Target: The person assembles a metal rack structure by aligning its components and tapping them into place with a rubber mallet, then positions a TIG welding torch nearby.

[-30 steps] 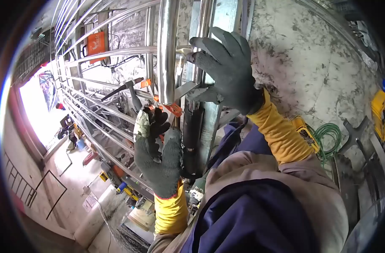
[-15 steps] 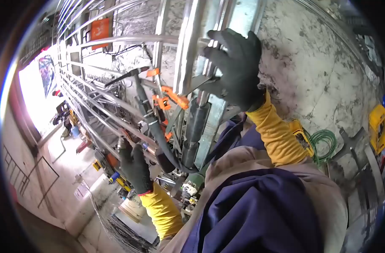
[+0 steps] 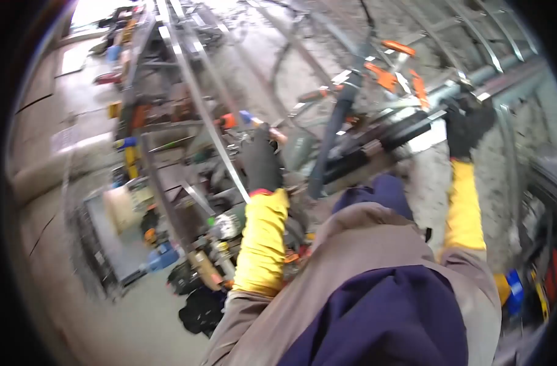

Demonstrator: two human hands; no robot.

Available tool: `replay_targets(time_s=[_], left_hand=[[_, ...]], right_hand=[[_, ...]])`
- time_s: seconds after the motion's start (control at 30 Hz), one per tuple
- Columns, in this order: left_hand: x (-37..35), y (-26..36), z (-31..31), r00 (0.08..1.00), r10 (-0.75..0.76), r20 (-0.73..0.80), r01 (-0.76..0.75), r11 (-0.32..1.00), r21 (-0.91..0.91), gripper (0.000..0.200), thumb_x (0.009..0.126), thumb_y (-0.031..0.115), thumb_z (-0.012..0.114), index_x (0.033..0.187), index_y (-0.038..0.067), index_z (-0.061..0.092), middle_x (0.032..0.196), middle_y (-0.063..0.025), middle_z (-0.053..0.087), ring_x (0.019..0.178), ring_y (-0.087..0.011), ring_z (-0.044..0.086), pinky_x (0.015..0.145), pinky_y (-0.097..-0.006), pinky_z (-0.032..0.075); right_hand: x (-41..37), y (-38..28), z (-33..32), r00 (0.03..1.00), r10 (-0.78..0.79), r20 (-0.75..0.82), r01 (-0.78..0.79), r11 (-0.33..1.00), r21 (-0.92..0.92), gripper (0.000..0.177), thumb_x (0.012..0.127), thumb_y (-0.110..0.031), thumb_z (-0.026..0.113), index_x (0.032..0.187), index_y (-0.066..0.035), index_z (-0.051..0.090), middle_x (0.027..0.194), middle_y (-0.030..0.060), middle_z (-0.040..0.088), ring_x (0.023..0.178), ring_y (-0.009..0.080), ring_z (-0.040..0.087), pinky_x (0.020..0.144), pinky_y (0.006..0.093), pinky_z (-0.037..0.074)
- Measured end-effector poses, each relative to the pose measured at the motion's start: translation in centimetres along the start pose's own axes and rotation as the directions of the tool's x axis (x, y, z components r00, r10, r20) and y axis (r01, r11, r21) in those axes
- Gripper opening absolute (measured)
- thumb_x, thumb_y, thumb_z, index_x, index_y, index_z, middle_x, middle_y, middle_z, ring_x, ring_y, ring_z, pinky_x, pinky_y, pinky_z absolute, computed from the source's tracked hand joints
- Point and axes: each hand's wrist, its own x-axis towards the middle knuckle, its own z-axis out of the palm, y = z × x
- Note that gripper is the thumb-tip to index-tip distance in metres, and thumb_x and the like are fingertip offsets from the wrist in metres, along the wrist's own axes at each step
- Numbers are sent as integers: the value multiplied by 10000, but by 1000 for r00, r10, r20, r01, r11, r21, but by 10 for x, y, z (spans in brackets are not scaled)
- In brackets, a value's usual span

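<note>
My left hand (image 3: 261,160), in a dark glove with a yellow cuff, reaches among the metalwork at the middle left. Its fingertips are right at a small blue and copper-coloured piece (image 3: 252,119), and motion smears the fingers. A long bright metal bar (image 3: 196,97) runs past this hand. My right hand (image 3: 467,125), gloved alike, is curled over a metal tube (image 3: 434,116) at the right. Orange-handled clamps (image 3: 385,78) sit on the metalwork left of that hand. A thick dark hose (image 3: 339,113) hangs between my hands, beside black sleeves (image 3: 406,131) on the tubes.
Metal bars (image 3: 473,39) form a framework at the back. At the lower left stand a cream spool (image 3: 119,208) on a grey board and a blue tool (image 3: 162,256) on the floor. A dark cloth-like bundle (image 3: 202,311) lies nearby. Blue and yellow items (image 3: 513,291) are at the lower right.
The view has swung, so the tubes now slant and the clamps appear farther right. In view, both hands sit farther right, the right one lower. The left fingers now blur by the blue and copper-coloured piece.
</note>
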Motion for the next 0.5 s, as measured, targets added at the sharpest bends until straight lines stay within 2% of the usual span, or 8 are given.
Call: replay_targets(time_s=[0.03,0.07,0.1,0.13,0.17,0.2,0.47,0.5], left_hand=[[3,-27,6,990,141,21,-142,989,44,358,990,112,615,1346,114,658,1041,-168,695,924,-267,688,760,-418,570],[10,-51,17,957,285,53,-288,956,60,365,985,80,597,1336,138,677,1060,-204,716,907,-301,711,785,-437,571],[11,-39,28,984,92,152,-92,996,-5,360,975,79,598,1314,149,697,1060,-213,735,901,-343,726,809,-446,572],[13,-11,24,963,-89,256,100,995,-29,357,965,79,600,1293,160,716,1061,-222,755,895,-385,741,834,-455,572],[14,10,19,936,118,330,-207,946,249,336,952,113,627,1270,157,727,1066,-218,761,925,-398,741,838,-458,572],[13,18,13,855,280,436,-487,723,491,318,940,148,654,1246,154,739,1071,-214,768,955,-411,742,842,-461,571],[41,-16,15,920,159,359,-310,855,415,286,973,127,601,1217,134,750,1031,-182,776,972,-337,756,840,-428,567],[43,-16,10,936,176,304,-252,940,232,276,971,136,611,1210,109,747,1035,-183,770,965,-310,752,830,-405,564]], right_hand=[[3,40,-7,952,-306,5,294,908,-300,293,791,-50,818,1064,-45,711,1016,69,730,936,229,701,909,433,536],[0,67,-14,890,-455,32,442,843,-307,362,775,-145,840,1096,-69,692,1045,93,730,1008,274,694,898,428,529],[2,33,-10,843,-537,-14,447,716,-536,333,760,-292,846,998,-113,695,1026,102,705,1002,302,673,843,463,500],[7,-10,-8,694,-718,46,507,443,-740,360,735,-407,842,918,-138,688,1003,99,663,941,342,639,800,495,450],[11,-10,-11,739,-672,52,474,464,-748,351,737,-410,839,897,-138,686,988,95,643,931,352,622,796,507,433],[9,-5,-14,792,-608,49,435,506,-745,343,739,-413,836,876,-138,685,973,92,623,921,362,605,793,518,415],[3,-22,-13,800,-600,20,440,564,-699,480,775,-456,840,1049,-85,707,1180,143,661,1071,395,605,925,527,401],[3,-24,-14,823,-567,44,433,576,-693,505,782,-463,842,1078,-78,704,1215,153,655,1112,402,596,958,538,392]])
